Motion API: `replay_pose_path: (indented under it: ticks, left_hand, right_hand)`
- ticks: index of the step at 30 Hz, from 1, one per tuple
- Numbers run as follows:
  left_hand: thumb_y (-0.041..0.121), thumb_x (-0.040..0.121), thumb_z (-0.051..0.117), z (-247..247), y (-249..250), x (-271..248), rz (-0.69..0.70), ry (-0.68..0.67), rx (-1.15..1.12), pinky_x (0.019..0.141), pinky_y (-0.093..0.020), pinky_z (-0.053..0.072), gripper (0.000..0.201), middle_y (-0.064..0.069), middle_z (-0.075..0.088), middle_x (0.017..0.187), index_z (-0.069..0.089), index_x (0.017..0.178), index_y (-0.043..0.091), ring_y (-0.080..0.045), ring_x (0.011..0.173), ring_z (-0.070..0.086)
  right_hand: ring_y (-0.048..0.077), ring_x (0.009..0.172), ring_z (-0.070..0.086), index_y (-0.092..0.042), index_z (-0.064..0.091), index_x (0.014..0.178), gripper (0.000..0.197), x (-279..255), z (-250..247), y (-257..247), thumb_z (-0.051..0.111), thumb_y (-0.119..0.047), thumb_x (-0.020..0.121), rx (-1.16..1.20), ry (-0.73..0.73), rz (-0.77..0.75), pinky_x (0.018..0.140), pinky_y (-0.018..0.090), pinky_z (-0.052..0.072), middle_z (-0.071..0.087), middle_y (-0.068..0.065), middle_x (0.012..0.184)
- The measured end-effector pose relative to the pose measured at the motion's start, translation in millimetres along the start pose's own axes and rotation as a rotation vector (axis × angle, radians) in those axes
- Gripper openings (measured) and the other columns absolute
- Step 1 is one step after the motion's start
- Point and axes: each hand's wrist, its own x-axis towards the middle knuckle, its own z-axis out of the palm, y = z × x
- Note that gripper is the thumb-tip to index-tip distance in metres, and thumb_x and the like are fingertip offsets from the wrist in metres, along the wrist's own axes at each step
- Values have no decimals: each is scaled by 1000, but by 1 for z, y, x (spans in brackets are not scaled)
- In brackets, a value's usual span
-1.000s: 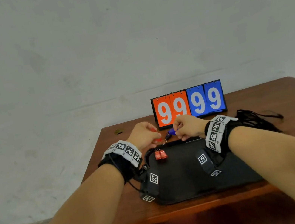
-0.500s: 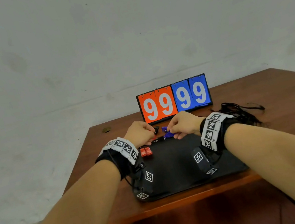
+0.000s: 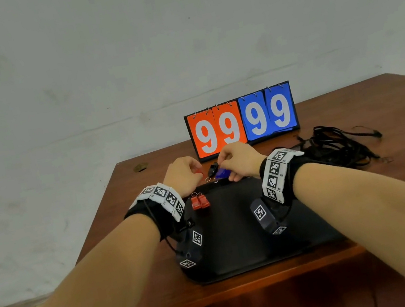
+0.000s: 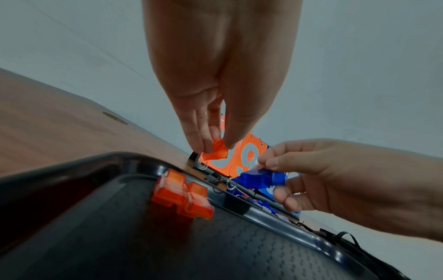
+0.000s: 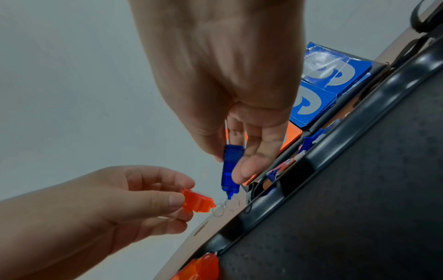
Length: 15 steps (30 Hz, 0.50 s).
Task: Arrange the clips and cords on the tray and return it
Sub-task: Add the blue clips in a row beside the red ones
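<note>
My left hand [image 3: 184,174] pinches a small orange clip [image 4: 215,150] [image 5: 196,203] just past the far edge of the black tray [image 3: 238,241]. Close to its right, my right hand [image 3: 238,160] pinches a blue clip [image 3: 222,173] [image 4: 261,177] [image 5: 231,168] with a small wire ring hanging from its tip. A black clip [image 3: 212,169] lies between the hands on the table. Two orange clips [image 3: 199,202] [image 4: 183,195] sit side by side in the tray's far left corner. More blue clips [image 4: 266,205] lie beyond the tray's far rim. A tangle of black cords [image 3: 336,148] lies on the table to the right.
A flip scoreboard [image 3: 241,120] reading 99 99 stands at the back of the wooden table [image 3: 137,205], just behind the hands. The table's left edge is near the tray. A grey wall rises behind.
The head view has tilted up a little, so the table sits lower and nearer in frame. Both hands stay together at the tray's far edge, still holding the orange and blue clips.
</note>
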Motion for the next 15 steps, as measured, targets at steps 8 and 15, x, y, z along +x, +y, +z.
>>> replay_pose_path:
  ticks: [8,15]
  left_hand:
    - [13,89,69,10,0,10,28,-58,64,80,-23,49,15,4,67,101,72,104,17,-12,92,63]
    - [13,88,70,16,0,4,58,-90,108,86,-27,52,18,0,71,107,73,106,16,-14,94,65]
  right_hand:
    - [15,78,72,-9,67,112,20,15,8,2,63,-15,93,2,27,28,73,29,61,66,-1,85]
    - [15,80,73,-9,65,121,29,8,11,5,62,-8,93,-166,-90,4,75,30,61,69,10,105]
